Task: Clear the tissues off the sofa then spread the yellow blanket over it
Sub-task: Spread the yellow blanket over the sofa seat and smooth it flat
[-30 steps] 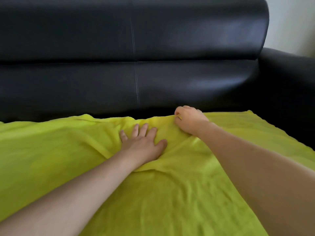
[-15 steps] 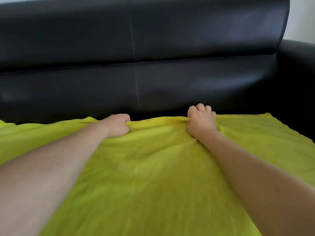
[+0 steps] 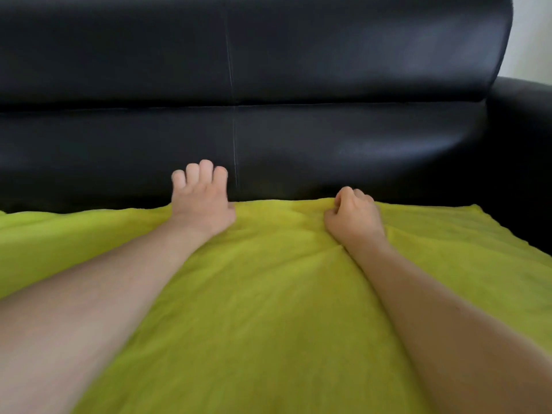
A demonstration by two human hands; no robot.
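A black leather sofa fills the background. The yellow blanket lies flat on its seat, long axis left to right. The right hand pinches the blanket's far edge; the left hand, clenched there half a second ago, now lies released, fingers against the backrest

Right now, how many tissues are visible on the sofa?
0. The yellow blanket covers the seat of the sofa; tissues could be hidden beneath it or out of frame.
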